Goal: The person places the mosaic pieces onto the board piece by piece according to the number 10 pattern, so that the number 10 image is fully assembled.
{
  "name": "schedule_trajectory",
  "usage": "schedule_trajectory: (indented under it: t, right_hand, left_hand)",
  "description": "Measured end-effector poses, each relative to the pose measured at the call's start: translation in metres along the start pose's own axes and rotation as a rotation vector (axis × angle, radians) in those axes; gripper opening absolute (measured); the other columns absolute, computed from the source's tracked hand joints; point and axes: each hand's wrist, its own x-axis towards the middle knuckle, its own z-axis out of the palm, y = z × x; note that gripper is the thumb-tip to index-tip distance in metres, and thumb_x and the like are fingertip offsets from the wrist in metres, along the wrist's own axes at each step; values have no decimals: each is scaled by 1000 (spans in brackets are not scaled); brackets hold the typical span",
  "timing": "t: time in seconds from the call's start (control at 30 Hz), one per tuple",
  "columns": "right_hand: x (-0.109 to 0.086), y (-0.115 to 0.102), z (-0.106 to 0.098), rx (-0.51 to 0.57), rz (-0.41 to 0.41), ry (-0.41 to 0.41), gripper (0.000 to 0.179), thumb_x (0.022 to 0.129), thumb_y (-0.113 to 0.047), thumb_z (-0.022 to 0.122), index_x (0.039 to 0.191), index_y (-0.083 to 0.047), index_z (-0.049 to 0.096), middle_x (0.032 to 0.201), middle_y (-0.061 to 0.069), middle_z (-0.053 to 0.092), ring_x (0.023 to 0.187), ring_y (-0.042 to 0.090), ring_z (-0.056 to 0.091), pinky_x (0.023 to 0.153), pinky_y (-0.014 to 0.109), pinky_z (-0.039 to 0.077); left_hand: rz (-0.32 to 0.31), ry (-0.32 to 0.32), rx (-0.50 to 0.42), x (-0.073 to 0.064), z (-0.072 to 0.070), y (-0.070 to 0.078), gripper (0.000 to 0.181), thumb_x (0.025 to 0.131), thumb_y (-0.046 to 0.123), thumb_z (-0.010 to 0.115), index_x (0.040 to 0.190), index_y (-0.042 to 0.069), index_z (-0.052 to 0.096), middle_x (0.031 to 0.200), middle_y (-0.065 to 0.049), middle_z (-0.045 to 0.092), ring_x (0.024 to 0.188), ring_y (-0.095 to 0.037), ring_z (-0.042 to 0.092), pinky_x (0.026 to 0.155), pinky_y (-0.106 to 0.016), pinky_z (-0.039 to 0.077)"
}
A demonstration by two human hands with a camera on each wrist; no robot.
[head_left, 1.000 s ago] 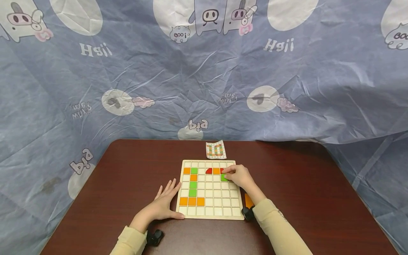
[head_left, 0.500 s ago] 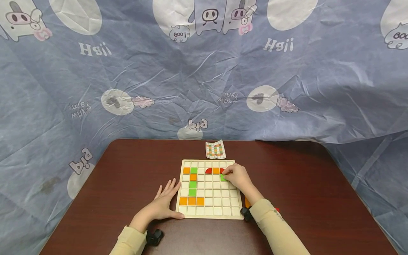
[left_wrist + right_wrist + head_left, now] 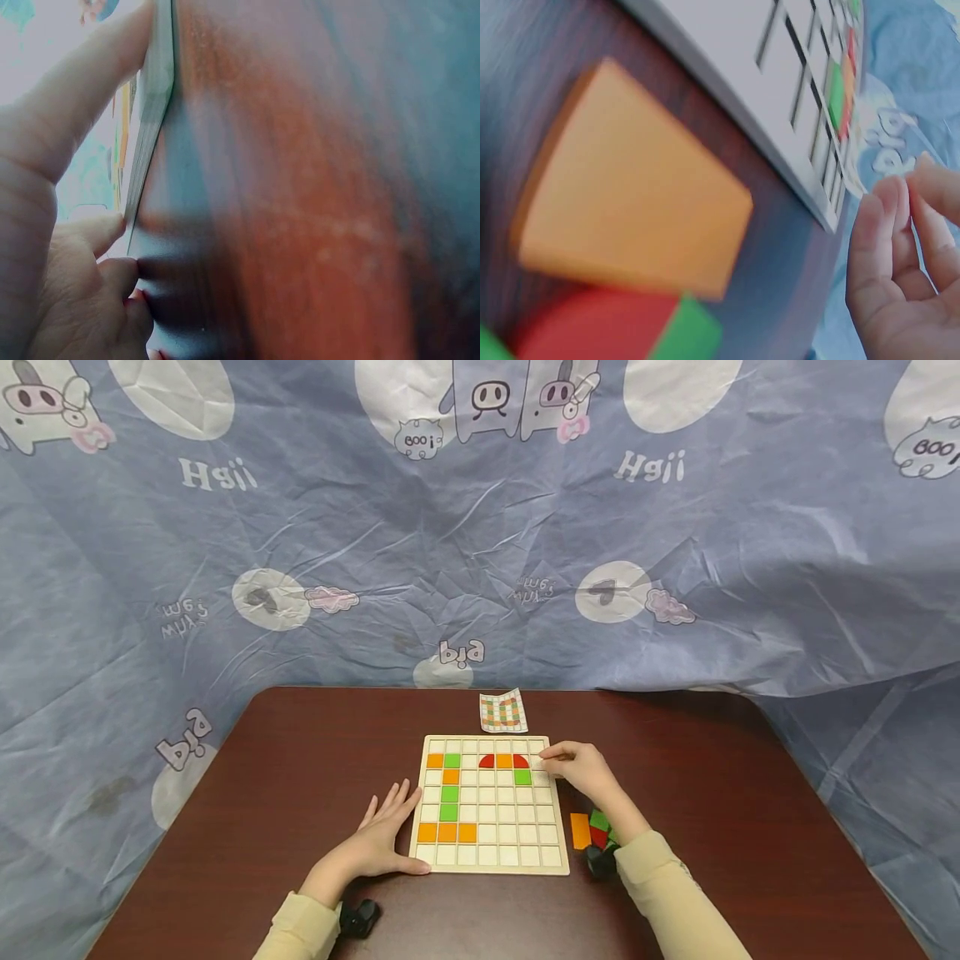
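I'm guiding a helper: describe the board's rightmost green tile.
The dark table holds a pale gridded board. Find its rightmost red piece, toward the far right. One cell nearer the camera sits the green tile, the board's only green one right of centre.

The dark red-brown table (image 3: 322,760) bears a gridded board (image 3: 497,814), a small patterned card (image 3: 503,712) and loose coloured blocks (image 3: 598,837)

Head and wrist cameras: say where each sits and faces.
Head: head-worn, facing forward and down at the board; left hand, right hand, sleeves show.
Left wrist: worn there, facing the board's edge and table; left hand shows.
Right wrist: worn there, facing an orange block; right hand shows.
Head and right wrist share board and orange block.
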Motion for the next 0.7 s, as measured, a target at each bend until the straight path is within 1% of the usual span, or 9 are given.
schedule_trajectory:
  t: [0.07,0.13,0.33,0.5,0.6,0.7]
  right_hand:
    - [-3,3,-9,43,5,-16,29,92,-16,69,116,0,70,107,15,73,93,29,69,87,41,57]
    - [-7,6,-18,56,9,-23,31,93,-17,68,118,0,69,109,16,72,96,31,69,89,42,56]
    - [-21,17,-36,36,12,-37,34,93,-19,68,120,1,67,115,16,70,99,29,68,90,41,56]
    - [-36,31,-44,11,26,-72,37,93,-23,68,122,1,66,116,16,70,98,26,67,88,41,56]
    - [-45,40,-47,-3,34,-85,39,93,-24,69,122,1,66,111,15,72,96,23,67,85,39,56]
    - [-53,46,-48,4,36,-100,39,91,-22,70,121,3,66,109,16,73,95,22,68,85,39,57]
  left_hand:
    - [6,0,-1,0,-1,0,118,70,47,86,158,8,17,165,-19,4,153,-39,0,119,-63,-4]
    - [8,-3,0,1,-1,1,118,71,47,86,158,8,17,165,-19,3,153,-39,-1,119,-64,-5]
    - [1,0,-9,0,0,1,119,70,48,86,158,7,17,165,-19,2,153,-38,-1,119,-63,-5]
    - [-1,9,-2,-1,0,1,119,70,47,87,158,6,19,165,-20,4,153,-39,0,119,-63,-5]
    - [-1,11,6,-2,0,2,119,70,48,87,158,6,19,165,-20,4,153,-39,1,119,-62,-4]
    - [5,8,4,-1,0,3,119,70,47,87,158,6,19,165,-20,4,153,-39,0,119,-62,-5]
